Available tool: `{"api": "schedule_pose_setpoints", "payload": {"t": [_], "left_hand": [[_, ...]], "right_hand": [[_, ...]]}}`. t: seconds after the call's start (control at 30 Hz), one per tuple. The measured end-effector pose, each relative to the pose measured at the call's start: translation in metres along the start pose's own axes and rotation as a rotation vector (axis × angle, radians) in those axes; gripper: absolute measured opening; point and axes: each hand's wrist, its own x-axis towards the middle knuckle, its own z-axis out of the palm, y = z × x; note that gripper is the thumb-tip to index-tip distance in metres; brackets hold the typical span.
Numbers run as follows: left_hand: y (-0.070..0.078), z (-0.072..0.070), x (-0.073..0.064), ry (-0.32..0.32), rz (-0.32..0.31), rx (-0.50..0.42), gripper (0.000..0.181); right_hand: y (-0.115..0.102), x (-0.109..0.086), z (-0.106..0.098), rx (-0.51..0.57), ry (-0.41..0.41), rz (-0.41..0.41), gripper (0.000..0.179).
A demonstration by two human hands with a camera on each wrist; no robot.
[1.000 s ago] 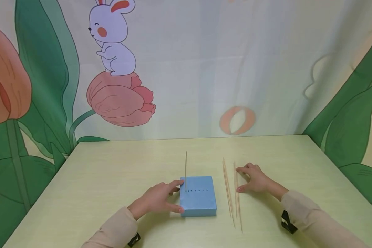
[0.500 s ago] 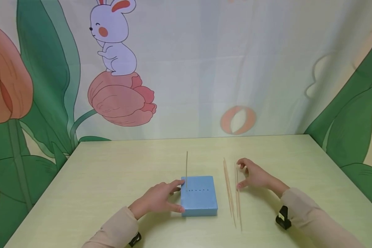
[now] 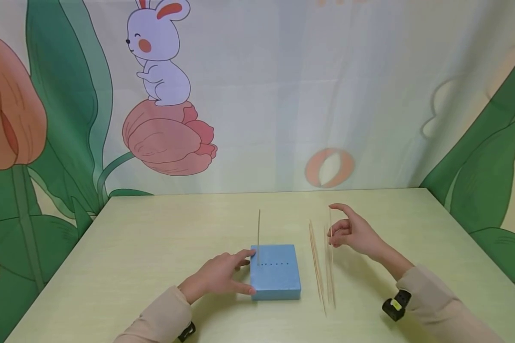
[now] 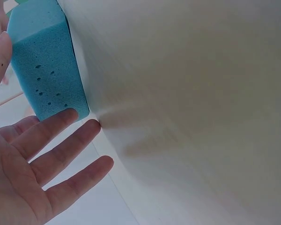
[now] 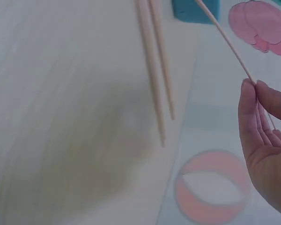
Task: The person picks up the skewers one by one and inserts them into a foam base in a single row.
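Note:
A blue foam block (image 3: 275, 278) with a row of small holes lies on the table, and a thin stick (image 3: 259, 233) stands upright in its leftmost hole. My left hand (image 3: 219, 274) rests against the block's left side, index finger and thumb touching it near the corners; the other fingers are spread in the left wrist view. To the right, my right hand (image 3: 356, 233) pinches a bamboo skewer (image 5: 227, 42) between thumb and index finger in the right wrist view. In the head view the index finger reaches up along the skewer's top end.
Several skewers (image 3: 314, 252) lie between the block and my right hand, roughly pointing away from me. The pale table (image 3: 163, 228) ends at a printed curtain (image 3: 249, 95) with a rabbit and flowers. Black straps sit at both wrists.
My right hand has risen and moved away from me, lifting the far end of one skewer, with the index finger now stretched higher. The left hand and block have stayed put.

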Motion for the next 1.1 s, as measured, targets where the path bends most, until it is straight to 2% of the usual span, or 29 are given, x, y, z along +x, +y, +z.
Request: {"api": "schedule_pose_setpoints", "payload": {"t": [0.4,0.47,0.57,0.73,0.93,1.1], "left_hand": [[0.0,0.0,0.001,0.003,0.008,-0.005,0.086],[0.0,0.0,0.001,0.003,0.011,-0.004,0.086],[-0.001,0.0,0.001,-0.001,0.01,-0.003,0.087],[-0.001,-0.001,0.001,-0.005,0.001,-0.003,0.087],[-0.001,-0.001,0.002,-0.006,0.001,0.0,0.086],[-0.001,-0.001,0.002,-0.007,0.005,0.004,0.086]], "right_hand": [[-0.047,-0.002,0.008,-0.009,0.177,-0.25,0.074],[-0.055,-0.002,0.012,-0.003,0.207,-0.296,0.07],[-0.066,-0.002,0.02,0.009,0.242,-0.365,0.052],[-0.083,-0.001,0.038,0.033,0.26,-0.454,0.023],[-0.093,0.004,0.059,0.035,0.255,-0.551,0.017],[-0.094,0.01,0.073,0.039,0.249,-0.596,0.018]]}}
